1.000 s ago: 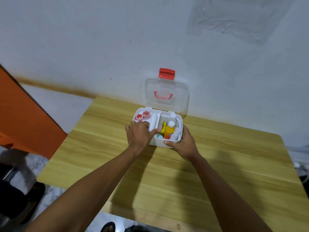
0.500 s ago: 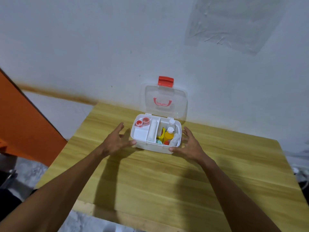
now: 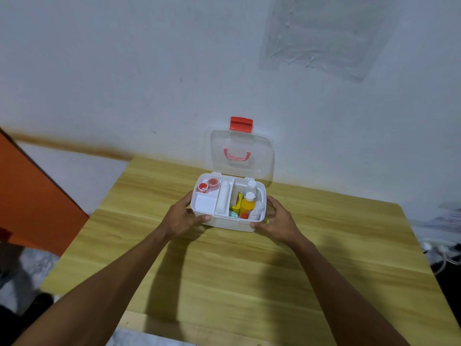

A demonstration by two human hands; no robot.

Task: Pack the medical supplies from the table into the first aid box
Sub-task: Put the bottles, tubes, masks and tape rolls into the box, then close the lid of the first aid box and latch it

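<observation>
Gripping the first aid box at both ends, my left hand and right hand curl round its side walls, thumbs on its front wall, to steady it. Supplies sit inside it; its lid stands open at its rear, so closing likely follows

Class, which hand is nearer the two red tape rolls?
Left. The left hand grips the left end of the box, beside the rolls; the right hand grips the opposite end.
</observation>
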